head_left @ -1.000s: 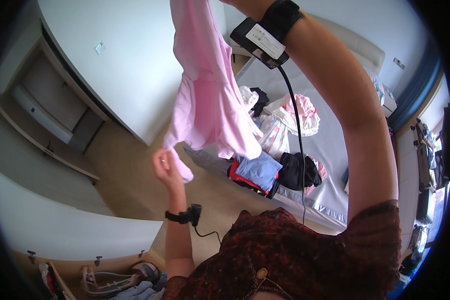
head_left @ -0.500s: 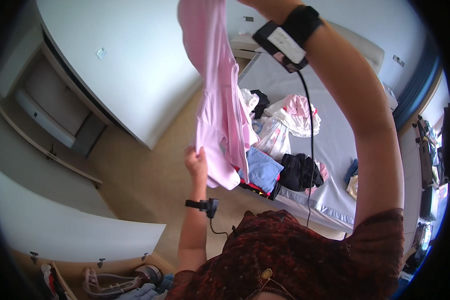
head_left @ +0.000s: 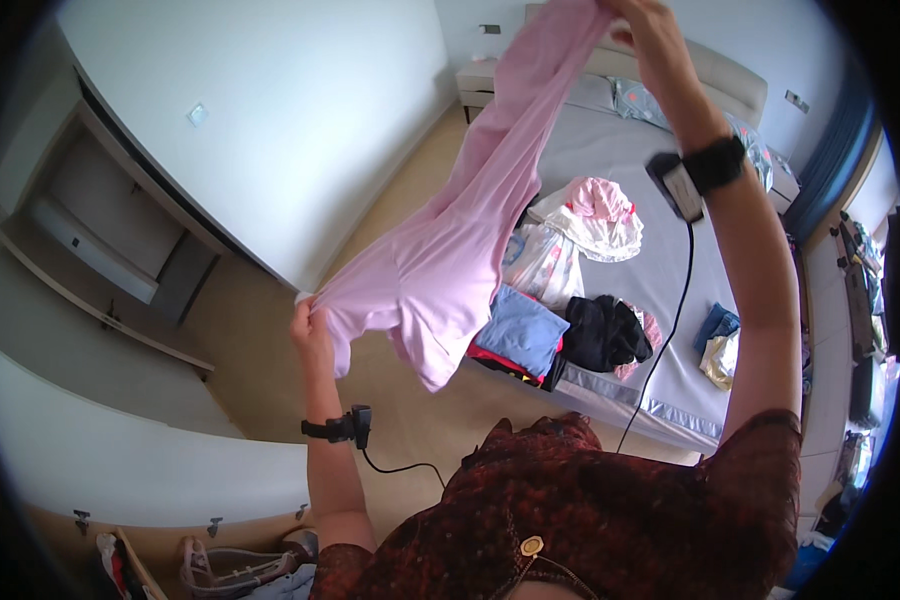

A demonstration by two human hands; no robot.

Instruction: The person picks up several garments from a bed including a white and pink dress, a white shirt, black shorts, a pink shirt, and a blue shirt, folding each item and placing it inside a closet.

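Note:
A pink garment (head_left: 460,250) hangs stretched between both hands, in front of me and above the floor. My right hand (head_left: 645,25) is raised high at the top of the view and grips the garment's upper end. My left hand (head_left: 310,325) is lower and to the left, pinching the garment's bottom corner. Each wrist wears a black band with a small device and a cable.
A bed (head_left: 660,280) with a grey sheet lies ahead, with a blue folded piece (head_left: 520,330), a black garment (head_left: 605,335), a pink-and-white garment (head_left: 595,215) and other clothes on it. A white wardrobe wall (head_left: 270,130) stands at left, a nightstand (head_left: 475,80) beyond.
My left hand moved left and outward, pulling the garment's lower corner so the cloth spreads out. My right hand stayed high, shifted slightly right.

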